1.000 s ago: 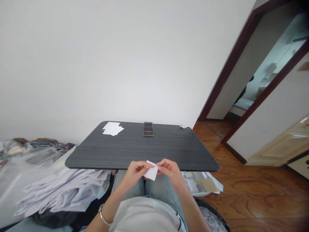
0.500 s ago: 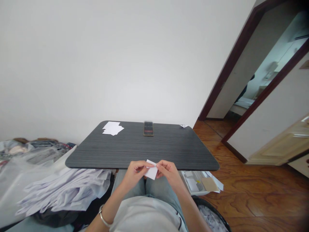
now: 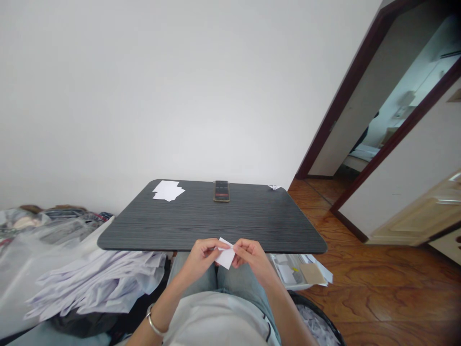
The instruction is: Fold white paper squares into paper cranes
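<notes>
A small white piece of paper (image 3: pixel 225 258) is pinched between my two hands, just over the near edge of the dark table (image 3: pixel 201 218). My left hand (image 3: pixel 202 257) grips its left side, with the thumb lying across the front. On the other side, my right hand (image 3: pixel 250 254) has thumb and fingertips closed on the paper's right edge. The paper looks folded, but the crease is partly hidden by my fingers. Several white paper sheets (image 3: pixel 168 191) lie at the table's far left corner. A small folded paper piece (image 3: pixel 274 187) rests at the far right corner.
A phone (image 3: pixel 221 191) stands at the table's back edge by the wall. White cloth (image 3: pixel 104 283) is piled at the lower left. Under the table's right side is a bin of papers (image 3: pixel 298 271), with a black-rimmed container of paper scraps (image 3: pixel 317 324) nearer me.
Both hands keep their pinch on the paper and have hardly moved. The paper has tilted very slightly.
</notes>
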Motion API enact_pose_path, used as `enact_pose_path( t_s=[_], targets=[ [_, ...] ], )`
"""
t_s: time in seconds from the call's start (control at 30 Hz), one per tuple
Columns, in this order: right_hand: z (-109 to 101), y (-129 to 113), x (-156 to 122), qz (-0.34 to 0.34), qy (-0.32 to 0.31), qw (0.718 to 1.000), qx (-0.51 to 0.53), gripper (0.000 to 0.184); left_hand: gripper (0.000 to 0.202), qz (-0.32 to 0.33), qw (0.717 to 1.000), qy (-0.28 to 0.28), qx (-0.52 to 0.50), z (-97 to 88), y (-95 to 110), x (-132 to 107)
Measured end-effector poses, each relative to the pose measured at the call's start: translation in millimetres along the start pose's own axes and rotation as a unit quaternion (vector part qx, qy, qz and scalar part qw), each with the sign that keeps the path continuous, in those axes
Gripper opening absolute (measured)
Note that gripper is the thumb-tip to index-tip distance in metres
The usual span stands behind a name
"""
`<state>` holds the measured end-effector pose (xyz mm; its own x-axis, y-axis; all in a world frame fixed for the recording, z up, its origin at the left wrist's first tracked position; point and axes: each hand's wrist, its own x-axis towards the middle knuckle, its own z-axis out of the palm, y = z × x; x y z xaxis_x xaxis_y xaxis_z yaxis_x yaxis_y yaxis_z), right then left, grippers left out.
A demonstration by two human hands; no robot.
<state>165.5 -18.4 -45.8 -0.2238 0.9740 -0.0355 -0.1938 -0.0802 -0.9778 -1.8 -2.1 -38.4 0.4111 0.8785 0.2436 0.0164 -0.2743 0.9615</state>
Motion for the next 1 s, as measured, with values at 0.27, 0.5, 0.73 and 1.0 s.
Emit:
enact_pose_path(
  t_s=[0.27,0.5,0.73,1.0],
  targets=[
    [0.2,1.5,0.2,0.024,0.001,1.0,0.01,0.034,0.023,0.015,0.999,-0.012,0.049,0.5,5.5,1.0],
    [0.4,-1.6,-0.9,0.028,-0.008,1.0,0.001,0.035,0.024,0.019,0.995,-0.036,0.096,-2.2,6.1,3.8],
    [0.7,-1.3,0.2,-0.005,0.029,1.0,0.0,0.034,0.018,0.009,0.999,0.05,0.005,-4.2,4.3,3.5],
    [9.5,-5.7,-5.5,-0.061,0.074,0.994,-0.044,0.031,0.03,-0.033,0.993,0.113,0.0,-2.3,13.0,7.3]
  ],
)
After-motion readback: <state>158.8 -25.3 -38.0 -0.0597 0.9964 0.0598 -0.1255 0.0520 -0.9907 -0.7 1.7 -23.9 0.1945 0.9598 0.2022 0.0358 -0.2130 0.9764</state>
